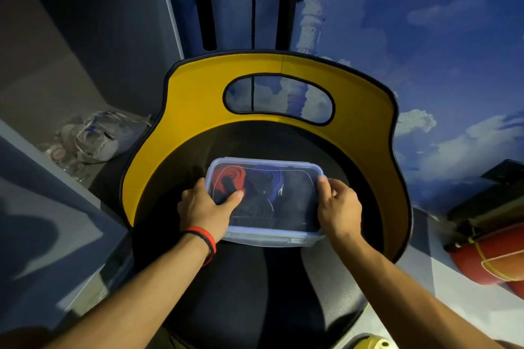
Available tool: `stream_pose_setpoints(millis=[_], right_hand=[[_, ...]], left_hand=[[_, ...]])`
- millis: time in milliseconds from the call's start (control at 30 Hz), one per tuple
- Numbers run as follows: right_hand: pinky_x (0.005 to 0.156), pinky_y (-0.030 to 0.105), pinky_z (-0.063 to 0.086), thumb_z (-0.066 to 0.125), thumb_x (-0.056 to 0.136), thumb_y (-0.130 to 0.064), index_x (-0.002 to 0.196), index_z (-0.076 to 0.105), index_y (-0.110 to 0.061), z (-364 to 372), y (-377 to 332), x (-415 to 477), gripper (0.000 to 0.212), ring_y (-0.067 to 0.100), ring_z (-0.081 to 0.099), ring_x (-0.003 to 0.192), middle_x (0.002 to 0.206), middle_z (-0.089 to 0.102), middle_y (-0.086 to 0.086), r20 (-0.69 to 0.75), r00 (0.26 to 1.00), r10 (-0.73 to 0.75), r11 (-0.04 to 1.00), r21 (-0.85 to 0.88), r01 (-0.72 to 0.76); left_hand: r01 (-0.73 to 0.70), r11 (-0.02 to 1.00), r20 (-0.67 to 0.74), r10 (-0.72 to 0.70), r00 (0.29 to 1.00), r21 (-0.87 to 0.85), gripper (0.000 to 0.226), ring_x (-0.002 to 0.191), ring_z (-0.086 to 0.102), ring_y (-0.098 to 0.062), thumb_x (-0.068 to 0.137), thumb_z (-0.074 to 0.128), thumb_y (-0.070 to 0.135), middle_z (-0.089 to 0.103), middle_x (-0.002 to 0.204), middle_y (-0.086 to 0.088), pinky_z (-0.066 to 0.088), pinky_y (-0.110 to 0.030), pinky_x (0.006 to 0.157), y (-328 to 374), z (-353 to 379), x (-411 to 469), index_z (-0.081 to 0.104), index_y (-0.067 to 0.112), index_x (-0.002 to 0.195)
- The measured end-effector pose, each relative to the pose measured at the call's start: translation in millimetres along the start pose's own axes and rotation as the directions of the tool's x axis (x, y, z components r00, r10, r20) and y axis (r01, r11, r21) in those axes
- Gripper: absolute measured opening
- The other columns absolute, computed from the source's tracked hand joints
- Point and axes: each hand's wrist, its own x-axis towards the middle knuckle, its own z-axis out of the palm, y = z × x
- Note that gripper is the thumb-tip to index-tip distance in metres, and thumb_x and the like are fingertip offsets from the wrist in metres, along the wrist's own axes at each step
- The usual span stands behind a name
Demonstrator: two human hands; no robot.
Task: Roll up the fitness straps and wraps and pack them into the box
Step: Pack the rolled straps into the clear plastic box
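box (pixel 272 238) closed, on the black chair seat (pixel 255 278) | rolled straps (pixel 226 176) inside, red one far left | my left hand (pixel 202 207) grips the left edge, thumb on lid (pixel 295 201) | my right hand (pixel 338 204) grips the right edge

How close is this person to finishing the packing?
Nearly done. A red roll, blue roll and black roll already lie in the box, lid on top. The left hand grips its left edge, the right hand its right edge, seemingly closing it. Left, probably: snapping the clips shut.
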Motion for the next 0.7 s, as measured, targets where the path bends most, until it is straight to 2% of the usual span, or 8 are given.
stream_pose_setpoints(millis=[67, 200, 267, 333, 433, 500, 600, 700], right_hand=[[0.068, 0.035, 0.052, 0.045, 0.106, -0.045, 0.079, 0.064, -0.02, 2.2, -0.5, 0.8, 0.041, 0.011, 0.062, 0.072, 0.074, 0.065, -0.005, 0.015, 1.0, 0.025, 1.0, 0.019, -0.025], [0.069, 0.036, 0.048, 0.031, 0.105, -0.056, 0.069, 0.059, -0.018, 15.0, 18.0, 13.0, 0.059, 0.029, 0.063, 0.082, 0.089, 0.066, 0.018, 0.061, 0.992, 0.106, 0.99, -0.098, -0.1], [0.082, 0.039, 0.049, 0.027, 0.105, -0.057, 0.08, 0.063, -0.016, 20.1, 22.2, 17.1, 0.06, 0.035, 0.065, 0.1, 0.109, 0.065, 0.023, 0.096, 0.987, 0.131, 0.988, -0.09, -0.123], [0.1, 0.04, 0.05, 0.026, 0.108, -0.054, 0.108, 0.069, -0.013, 14.9, 17.8, 16.4, 0.059, 0.029, 0.064, 0.111, 0.123, 0.065, 0.017, 0.193, 0.965, 0.178, 0.983, 0.019, -0.185], [0.11, 0.042, 0.047, 0.024, 0.106, -0.063, 0.132, 0.066, -0.02, -1.0, 7.0, 11.3, 0.065, 0.02, 0.066, 0.12, 0.129, 0.07, 0.005, 0.584, 0.792, 0.177, 0.825, 0.352, -0.443], [0.108, 0.041, 0.047, 0.018, 0.104, -0.066, 0.136, 0.064, -0.025, -7.8, 5.1, 10.5, 0.069, 0.019, 0.066, 0.123, 0.131, 0.071, 0.002, 0.709, 0.702, 0.07, 0.777, 0.403, -0.484], [0.114, 0.041, 0.042, 0.035, 0.095, -0.078, 0.133, 0.063, -0.031, 0.5, 11.5, 13.5, 0.067, 0.015, 0.063, 0.125, 0.134, 0.067, -0.006, 0.617, 0.769, 0.168, 0.827, 0.337, -0.451], [0.109, 0.042, 0.041, 0.046, 0.099, -0.062, 0.117, 0.054, -0.027, 10.2, 13.8, 15.2, 0.04, 0.021, 0.052, 0.122, 0.13, 0.052, 0.0, 0.229, 0.962, 0.148, 0.982, 0.085, -0.171]], left_hand=[[0.003, 0.996, 0.004, -0.003, 1.0, 0.088, 0.077, 0.127, 0.045, -0.035, 0.079, 0.067, 0.066, 0.047, 0.136, -0.014, 0.049, -0.05, 0.097, 0.4, 0.3, -0.3, 0.048, 0.02, 0.138], [-0.009, 0.988, 0.025, 0.005, 1.0, 0.156, 0.085, 0.136, 0.037, -0.034, 0.084, 0.059, 0.068, 0.043, 0.145, -0.012, 0.044, -0.05, 0.103, 0.1, 0.4, -1.4, 0.036, 0.019, 0.149], [-0.02, 0.999, 0.032, 0.019, 0.999, 0.041, 0.078, 0.128, 0.05, -0.03, 0.081, 0.064, 0.066, 0.055, 0.135, -0.006, 0.051, -0.048, 0.098, -3.1, 2.1, -0.6, 0.044, 0.022, 0.142], [-0.004, 0.995, 0.038, 0.008, 0.999, -0.103, 0.065, 0.108, 0.062, -0.024, 0.08, 0.071, 0.06, 0.064, 0.119, 0.0, 0.056, -0.04, 0.083, -2.6, 2.4, -1.4, 0.051, 0.024, 0.13], [0.04, 0.98, 0.039, -0.033, 0.999, -0.194, 0.049, 0.089, 0.065, -0.018, 0.079, 0.077, 0.053, 0.068, 0.101, 0.004, 0.05, -0.028, 0.066, -0.5, 0.3, -2.3, 0.059, 0.025, 0.115], [0.064, 0.96, 0.048, -0.053, 0.997, -0.274, 0.042, 0.086, 0.067, -0.016, 0.078, 0.08, 0.048, 0.07, 0.097, 0.004, 0.051, -0.028, 0.065, -1.2, 0.1, -0.8, 0.063, 0.025, 0.108], [0.111, 0.92, 0.126, -0.068, 0.99, -0.375, 0.037, 0.088, 0.07, -0.018, 0.078, 0.083, 0.039, 0.072, 0.098, 0.002, 0.053, -0.028, 0.065, -2.2, 1.1, 4.5, 0.065, 0.024, 0.107], [0.124, 0.944, 0.159, -0.078, 0.984, -0.305, 0.04, 0.103, 0.063, -0.02, 0.077, 0.082, 0.037, 0.061, 0.119, -0.001, 0.054, -0.034, 0.079, -3.8, -4.7, 8.4, 0.064, 0.024, 0.11]])
